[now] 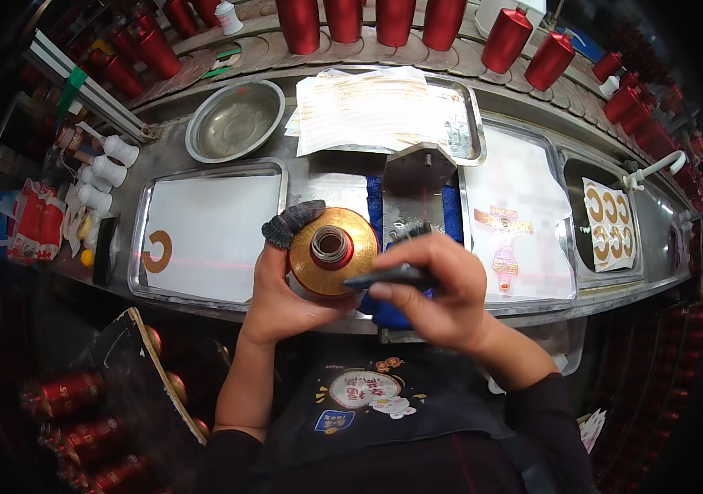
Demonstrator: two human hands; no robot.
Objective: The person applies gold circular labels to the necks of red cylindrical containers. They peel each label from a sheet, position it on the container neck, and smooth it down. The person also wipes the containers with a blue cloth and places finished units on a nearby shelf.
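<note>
A bottle (331, 246) with a threaded open neck and a red collar is held mouth-up toward me. A gold ring-shaped label (306, 260) covers its shoulder. My left hand (273, 300) is wrapped round the bottle's left side, dark finger covers (292, 222) on its fingertips. In my right hand (446, 300) is a dark flat-tipped tool (397, 278), perhaps a scraper, its tip at the label's lower right edge. The right fingers are slightly blurred. The bottle's body is mostly hidden beneath its shoulder.
On the left tray (203, 284) lies a gold C-shaped label (158, 251). Behind it stands a metal bowl (236, 121). A metal bracket (420, 169) rises beyond the bottle. The right tray (561, 247) bears gold-pink labels; a label sheet (609, 224) lies over the sink. Red bottles (508, 39) line the conveyor.
</note>
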